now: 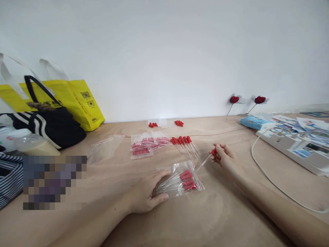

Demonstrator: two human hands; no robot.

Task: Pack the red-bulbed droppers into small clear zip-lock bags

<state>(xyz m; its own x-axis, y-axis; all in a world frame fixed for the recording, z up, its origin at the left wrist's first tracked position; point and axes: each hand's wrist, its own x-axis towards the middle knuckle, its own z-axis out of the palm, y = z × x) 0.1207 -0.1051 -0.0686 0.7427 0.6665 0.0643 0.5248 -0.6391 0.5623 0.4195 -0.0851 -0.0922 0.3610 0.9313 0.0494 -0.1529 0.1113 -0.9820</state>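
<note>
Head view, logged from my remote post. I see the right hand point(221, 156) pinching a slim, clear-tubed dropper point(205, 161) by its rubbery red bulb, its tube slanting down toward the right edge of a flat, clear plastic zip bag point(177, 167); I cannot tell whether the tip touches. The left hand point(149, 193) is spread, thumb and forefinger apart on that bag's left end (its other fingers are hidden from me). Several red-bulbed droppers point(186, 176) lie inside, bulbs to the right.

Beyond the bag, on the wood-toned surface point(205, 223), I note a row of loose red-bulbed droppers point(181, 140); overlapping clear plastic packets point(144, 156) showing red bulbs lie just left of them. Thin clear plastic sleeves point(105, 149) lie further left. Two small red clusters point(179, 123) sit near the surface's far edge.
</note>
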